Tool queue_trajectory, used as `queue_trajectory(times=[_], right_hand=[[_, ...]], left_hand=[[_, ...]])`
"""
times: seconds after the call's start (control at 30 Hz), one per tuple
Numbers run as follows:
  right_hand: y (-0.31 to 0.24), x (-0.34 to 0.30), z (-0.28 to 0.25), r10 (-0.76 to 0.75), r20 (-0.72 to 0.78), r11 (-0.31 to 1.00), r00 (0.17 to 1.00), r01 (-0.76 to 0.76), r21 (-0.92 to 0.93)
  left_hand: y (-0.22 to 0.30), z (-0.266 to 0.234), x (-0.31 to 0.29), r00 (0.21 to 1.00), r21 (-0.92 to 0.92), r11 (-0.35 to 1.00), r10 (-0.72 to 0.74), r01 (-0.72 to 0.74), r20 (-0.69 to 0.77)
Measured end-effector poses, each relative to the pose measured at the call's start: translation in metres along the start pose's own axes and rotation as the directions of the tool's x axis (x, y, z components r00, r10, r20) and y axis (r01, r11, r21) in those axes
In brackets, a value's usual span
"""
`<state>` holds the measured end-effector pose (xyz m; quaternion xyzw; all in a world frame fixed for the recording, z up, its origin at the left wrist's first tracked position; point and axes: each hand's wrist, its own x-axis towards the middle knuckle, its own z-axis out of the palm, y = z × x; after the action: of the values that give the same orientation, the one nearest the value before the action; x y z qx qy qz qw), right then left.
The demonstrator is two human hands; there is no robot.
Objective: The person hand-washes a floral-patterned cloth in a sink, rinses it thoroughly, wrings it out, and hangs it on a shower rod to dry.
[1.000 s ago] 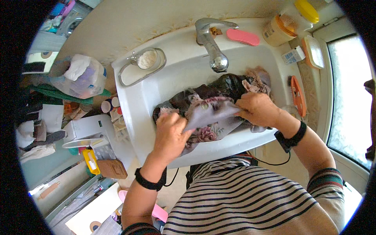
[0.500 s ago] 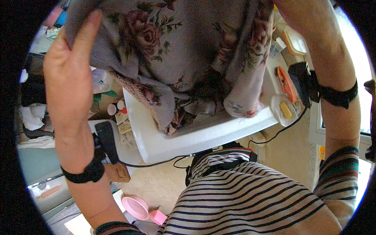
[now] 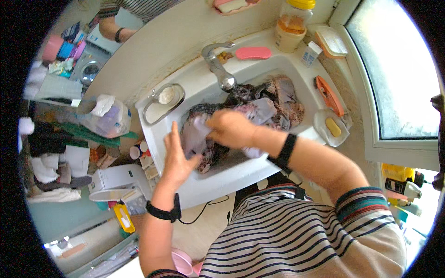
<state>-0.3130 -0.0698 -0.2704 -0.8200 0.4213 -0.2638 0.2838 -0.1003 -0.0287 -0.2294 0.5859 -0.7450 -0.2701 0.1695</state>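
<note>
Pinching the now lowered cloth (image 3: 193, 138), the right grip (image 3: 233, 129) faces a spread left grip (image 3: 176, 160).

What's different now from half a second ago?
The grey floral cloth, raised high then, has come down into the white sink. The left hand is now open, fingers spread, apparently having let go; the right hand grips the cloth. The orange brush and yellow soap stayed put.
</note>
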Motion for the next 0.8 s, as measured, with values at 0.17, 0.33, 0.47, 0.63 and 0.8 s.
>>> queue_trajectory(times=[0.17, 0.33, 0.47, 0.63, 0.8], right_hand=[[-0.012, -0.017, 0.037, 0.026, 0.093, 0.959, 0.995, -0.051, 0.278], [0.023, -0.056, -0.007, -0.109, -0.046, 0.96, 0.993, 0.118, 0.255], [0.081, -0.089, -0.041, 0.354, 0.359, 0.932, 0.863, -0.296, -0.208], [0.118, -0.121, -0.006, 0.474, 0.419, 0.88, 0.775, -0.4, -0.256], [0.116, -0.138, 0.007, 0.081, 0.514, 0.997, 0.854, -0.067, -0.046]], left_hand=[[-0.009, 0.053, 0.003, 0.981, 0.117, 0.978, 0.179, -0.17, -0.072], [-0.03, 0.046, -0.003, 0.992, -0.272, 0.962, -0.028, -0.007, -0.125], [-0.043, -0.021, -0.025, 0.902, -0.712, 0.701, -0.338, 0.052, -0.267], [-0.041, -0.11, -0.037, 0.83, -0.712, 0.667, -0.257, -0.218, -0.495], [-0.038, -0.16, -0.038, 0.768, -0.645, 0.721, -0.256, -0.253, -0.587]])
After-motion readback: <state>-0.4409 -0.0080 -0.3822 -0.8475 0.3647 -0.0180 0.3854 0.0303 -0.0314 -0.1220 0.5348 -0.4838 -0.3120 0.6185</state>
